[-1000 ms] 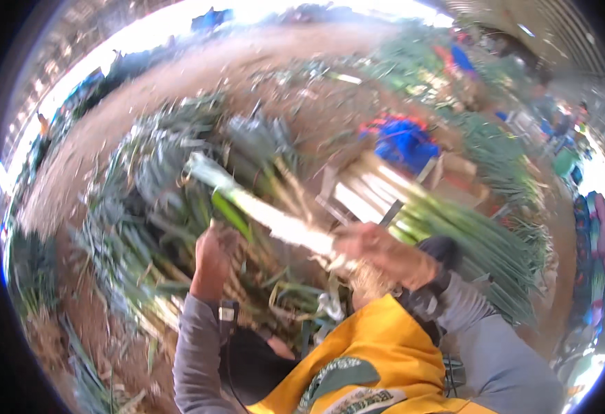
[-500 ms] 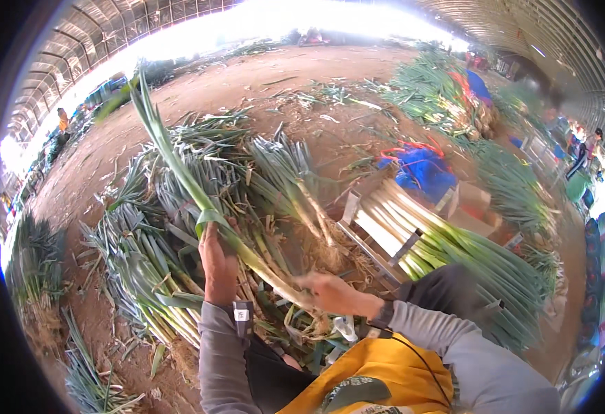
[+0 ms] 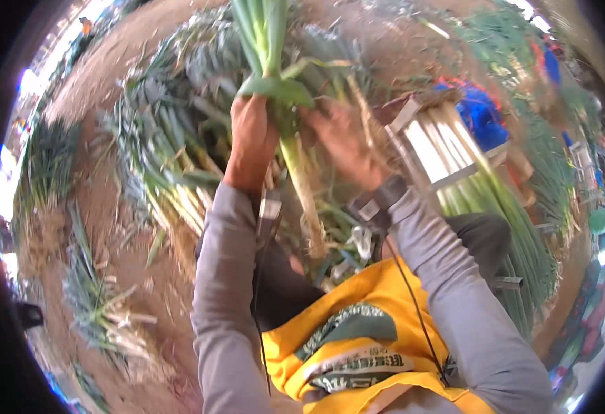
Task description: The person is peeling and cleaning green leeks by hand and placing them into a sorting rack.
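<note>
A long green onion (image 3: pixel 293 169) stands nearly upright in front of me, its leaves rising past the top of the view and its white root end hanging low. My left hand (image 3: pixel 252 131) is closed around it just under a leaf that bends across the stalk. Beside the stalk, my right hand (image 3: pixel 347 145) is smeared by motion near that leaf's drooping end; whether its fingers pinch anything cannot be made out. Untrimmed green onions (image 3: pixel 171 131) with dry roots lie heaped behind and left of my hands.
To my right, a metal frame (image 3: pixel 454 178) holds cleaned green onions (image 3: pixel 499 221) with white stems. Beyond it lie a blue bundle (image 3: pixel 482 121) and a cardboard piece (image 3: pixel 520 172). Other onion piles (image 3: pixel 50 162) rest on the dirt floor (image 3: pixel 102 76) at left.
The green onion has swung from a leftward slant to nearly upright. My right hand has gone from the root end up toward the leaf at my left hand. The view has tilted down.
</note>
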Demonstrator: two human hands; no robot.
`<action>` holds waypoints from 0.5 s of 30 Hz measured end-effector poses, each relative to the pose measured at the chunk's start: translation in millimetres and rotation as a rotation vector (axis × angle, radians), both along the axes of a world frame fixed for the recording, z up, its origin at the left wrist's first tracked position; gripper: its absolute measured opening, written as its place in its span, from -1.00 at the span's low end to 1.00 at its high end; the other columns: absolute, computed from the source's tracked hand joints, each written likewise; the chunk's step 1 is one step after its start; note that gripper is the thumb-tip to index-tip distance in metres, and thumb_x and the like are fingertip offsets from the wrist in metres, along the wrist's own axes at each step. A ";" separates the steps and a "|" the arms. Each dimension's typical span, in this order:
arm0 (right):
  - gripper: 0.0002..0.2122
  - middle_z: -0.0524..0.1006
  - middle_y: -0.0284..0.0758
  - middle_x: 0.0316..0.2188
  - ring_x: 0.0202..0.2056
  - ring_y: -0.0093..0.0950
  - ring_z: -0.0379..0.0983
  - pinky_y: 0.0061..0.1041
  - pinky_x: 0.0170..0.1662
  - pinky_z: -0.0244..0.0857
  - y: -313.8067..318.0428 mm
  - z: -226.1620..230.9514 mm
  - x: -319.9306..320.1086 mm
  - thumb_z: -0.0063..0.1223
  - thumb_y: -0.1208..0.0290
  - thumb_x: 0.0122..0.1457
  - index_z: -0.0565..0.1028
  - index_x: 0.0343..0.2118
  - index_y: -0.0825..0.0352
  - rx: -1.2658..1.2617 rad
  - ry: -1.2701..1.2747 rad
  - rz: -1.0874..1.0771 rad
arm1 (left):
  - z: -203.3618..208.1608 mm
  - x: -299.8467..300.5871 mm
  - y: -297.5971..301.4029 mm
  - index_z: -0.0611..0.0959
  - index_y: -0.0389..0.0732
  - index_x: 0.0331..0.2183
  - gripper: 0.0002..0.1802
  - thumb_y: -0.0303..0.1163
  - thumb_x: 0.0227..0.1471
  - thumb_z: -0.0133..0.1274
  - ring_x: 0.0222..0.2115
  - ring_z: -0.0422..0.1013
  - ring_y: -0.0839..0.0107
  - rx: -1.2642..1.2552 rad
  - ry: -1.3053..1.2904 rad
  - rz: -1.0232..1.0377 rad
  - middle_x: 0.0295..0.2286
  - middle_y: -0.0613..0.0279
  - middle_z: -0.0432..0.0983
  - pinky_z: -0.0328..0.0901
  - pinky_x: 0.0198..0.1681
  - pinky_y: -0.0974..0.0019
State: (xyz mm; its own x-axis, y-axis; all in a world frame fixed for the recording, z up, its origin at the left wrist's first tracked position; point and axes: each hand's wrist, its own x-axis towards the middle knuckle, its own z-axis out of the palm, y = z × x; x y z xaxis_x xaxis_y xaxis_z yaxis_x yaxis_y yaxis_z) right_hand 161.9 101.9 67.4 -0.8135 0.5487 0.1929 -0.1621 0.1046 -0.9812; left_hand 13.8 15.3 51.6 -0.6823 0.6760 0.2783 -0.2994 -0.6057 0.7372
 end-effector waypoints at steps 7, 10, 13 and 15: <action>-0.78 0.47 -0.35 -0.57 -0.54 -0.63 0.38 -0.52 -0.49 0.25 -8.7 -66.1 48.8 0.08 0.31 0.28 0.52 -0.30 0.42 0.242 -0.341 0.155 | -2.0 -22.1 -19.7 0.49 -0.29 -0.04 -0.68 -0.31 0.26 0.07 -0.31 0.48 0.36 0.088 -0.161 0.081 -0.32 0.19 0.49 0.44 -0.23 0.27; -0.83 0.46 -0.25 -0.49 -0.52 -0.50 0.39 -0.42 -0.39 0.32 -20.6 -162.1 102.4 0.09 0.38 0.21 0.51 -0.31 0.41 0.135 -0.519 0.240 | -1.9 -35.9 -46.4 0.52 -0.28 -0.05 -0.72 -0.35 0.26 0.06 -0.36 0.45 0.38 -0.060 -0.066 0.272 -0.30 0.23 0.49 0.44 -0.22 0.27; -0.76 0.59 -0.09 -0.13 -0.05 -0.21 0.53 -0.23 -0.02 0.35 20.2 -336.0 212.3 0.00 0.36 0.22 0.56 -0.08 0.23 0.797 -0.670 0.345 | 9.3 -26.4 -8.2 0.53 -0.25 -0.04 -0.72 -0.39 0.23 0.09 -0.35 0.44 0.40 0.135 -0.218 0.120 -0.28 0.24 0.50 0.44 -0.25 0.26; -0.70 0.57 -0.07 -0.07 -0.01 -0.18 0.50 -0.25 0.06 0.30 0.7 -302.3 176.8 -0.03 0.25 0.26 0.53 -0.02 0.21 0.722 -0.802 0.438 | -1.5 -28.8 -37.4 0.53 -0.24 -0.03 -0.70 -0.42 0.20 0.13 -0.34 0.45 0.41 0.073 -0.233 0.166 -0.25 0.19 0.52 0.45 -0.28 0.25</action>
